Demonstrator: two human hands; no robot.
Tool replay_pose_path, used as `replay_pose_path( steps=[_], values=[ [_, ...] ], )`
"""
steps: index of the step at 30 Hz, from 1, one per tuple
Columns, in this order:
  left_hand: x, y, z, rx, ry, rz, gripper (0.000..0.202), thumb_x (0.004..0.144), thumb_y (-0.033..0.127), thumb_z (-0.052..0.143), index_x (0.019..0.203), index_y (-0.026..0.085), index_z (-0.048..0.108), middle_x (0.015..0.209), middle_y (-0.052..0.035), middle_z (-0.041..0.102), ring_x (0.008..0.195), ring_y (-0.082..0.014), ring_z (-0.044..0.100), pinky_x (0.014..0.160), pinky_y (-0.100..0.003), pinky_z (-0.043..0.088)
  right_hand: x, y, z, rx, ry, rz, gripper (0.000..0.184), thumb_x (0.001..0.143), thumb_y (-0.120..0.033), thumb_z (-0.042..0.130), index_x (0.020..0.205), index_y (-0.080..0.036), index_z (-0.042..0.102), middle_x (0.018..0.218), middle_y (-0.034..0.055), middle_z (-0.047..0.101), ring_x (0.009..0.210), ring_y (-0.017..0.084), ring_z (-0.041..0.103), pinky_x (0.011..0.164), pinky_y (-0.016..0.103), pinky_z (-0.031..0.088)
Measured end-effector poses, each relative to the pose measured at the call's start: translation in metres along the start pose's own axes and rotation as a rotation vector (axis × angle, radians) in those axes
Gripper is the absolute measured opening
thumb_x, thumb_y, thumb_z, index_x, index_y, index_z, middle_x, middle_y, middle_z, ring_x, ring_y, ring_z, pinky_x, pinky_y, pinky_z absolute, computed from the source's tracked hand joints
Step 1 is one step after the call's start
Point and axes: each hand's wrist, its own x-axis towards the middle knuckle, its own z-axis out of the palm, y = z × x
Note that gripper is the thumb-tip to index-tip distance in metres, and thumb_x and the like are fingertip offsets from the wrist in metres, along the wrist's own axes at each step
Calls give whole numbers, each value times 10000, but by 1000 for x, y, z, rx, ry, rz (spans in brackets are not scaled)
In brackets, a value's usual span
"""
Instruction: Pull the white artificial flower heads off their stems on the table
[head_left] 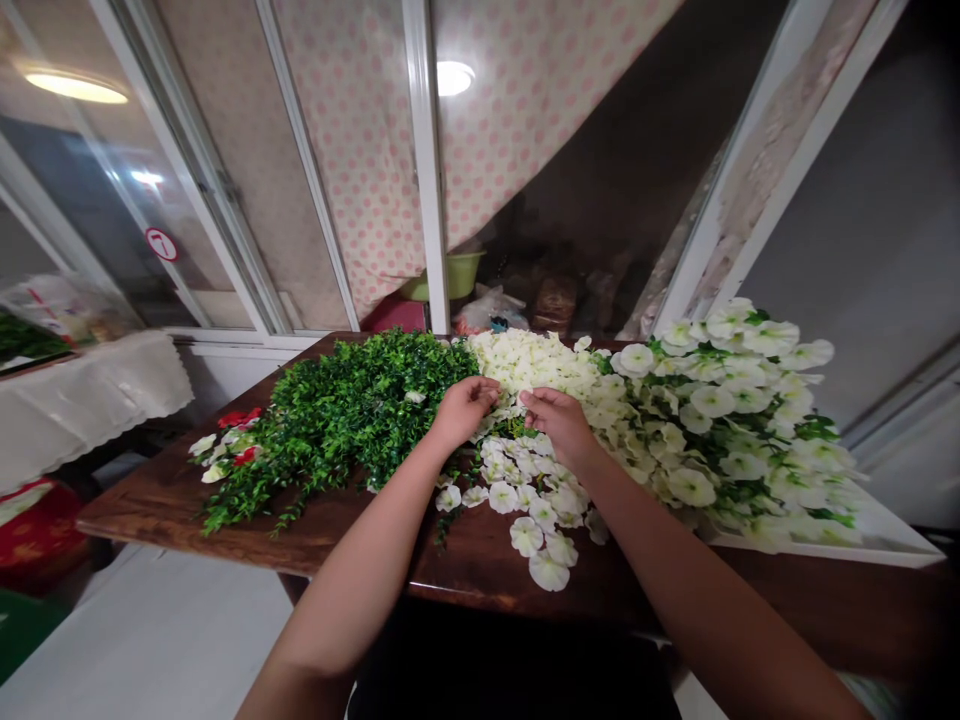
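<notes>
Over the middle of the table, my left hand [466, 412] is closed, thumb against the fingers; whatever it grips is too small to make out. Facing it a short way to the right, my right hand [559, 422] pinches a small whitish piece [524, 397], which looks like part of a flower. Behind both hands lies a heap of small cream-white flowers [544, 360]. A spray of white flowers [529, 500] spreads beneath my right hand toward the front edge. Left of my left hand is a large pile of green leafy sprigs [367, 400].
A white tray [892, 525] at the right holds a tall mass of larger white flowers [712, 400]. Red and white flowers [236, 445] lie at the left of the dark wooden table [150, 505]. Sliding windows [424, 150] stand behind; a cloth-covered table [97, 390] is far left.
</notes>
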Motion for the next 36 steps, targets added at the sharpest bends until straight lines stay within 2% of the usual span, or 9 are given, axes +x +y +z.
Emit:
replay_pose_path(
  steps=[3, 6, 8, 13, 17, 22, 27, 33, 36],
  values=[
    [3, 5, -7, -101, 114, -3, 200, 762, 274, 627, 911, 140, 633, 813, -57, 677, 706, -155, 632, 647, -262, 476, -3, 0, 2, -153, -84, -23, 312, 668, -491, 726, 684, -193, 637, 558, -24, 561, 522, 131, 515, 560, 273, 426],
    [5, 10, -12, -159, 236, 2, 193, 747, 263, 613, 898, 144, 624, 775, -38, 663, 661, -141, 619, 611, -249, 460, -10, 0, 9, -374, -325, -55, 245, 735, -433, 658, 677, -195, 662, 593, -4, 610, 571, 154, 556, 594, 284, 441],
    [5, 12, -13, -174, 291, 5, 187, 736, 252, 602, 891, 149, 624, 748, -25, 651, 637, -133, 608, 601, -246, 449, -16, 2, 15, -483, -456, -149, 178, 758, -361, 632, 689, -203, 675, 715, 18, 665, 673, 175, 604, 666, 299, 468],
    [5, 13, -14, -183, 316, -17, 182, 721, 247, 593, 872, 152, 628, 707, -15, 635, 606, -128, 590, 582, -244, 432, -29, 8, 25, -772, -588, -401, 96, 752, -194, 620, 710, -231, 699, 1069, 42, 693, 1050, 228, 585, 922, 351, 433],
    [5, 12, -14, -187, 295, -27, 183, 707, 241, 601, 860, 147, 634, 681, -7, 625, 576, -124, 579, 546, -232, 414, -32, 12, 26, -950, -661, -453, 149, 805, -179, 583, 732, -227, 703, 1092, 38, 691, 1056, 236, 567, 908, 365, 434],
    [4, 11, -13, -180, 291, -26, 184, 699, 245, 604, 850, 147, 639, 676, -4, 622, 567, -125, 573, 532, -231, 405, -28, 16, 24, -991, -600, -542, 132, 824, -141, 575, 781, -192, 690, 920, 71, 681, 940, 225, 574, 862, 358, 448],
    [4, 7, -14, -80, 242, 4, 187, 721, 234, 570, 876, 148, 628, 686, 4, 608, 574, -122, 556, 552, -234, 401, -15, 20, 18, -877, -470, -571, 122, 816, -124, 578, 766, -190, 667, 906, 76, 662, 921, 217, 583, 868, 363, 444],
    [-6, 8, -15, 413, -186, 70, 144, 740, 256, 552, 702, 155, 647, 647, -4, 597, 613, -139, 524, 592, -253, 378, -2, 20, 6, -835, -219, -490, 138, 800, -169, 550, 681, -180, 619, 786, 64, 622, 784, 199, 574, 745, 317, 438],
    [-11, 11, -13, 645, -283, 123, 164, 730, 246, 558, 636, 155, 656, 650, -25, 607, 634, -156, 525, 615, -272, 375, 2, 22, -1, -871, -107, -455, 165, 777, -191, 539, 617, -188, 582, 684, 41, 587, 680, 179, 536, 662, 290, 404]
  ],
)
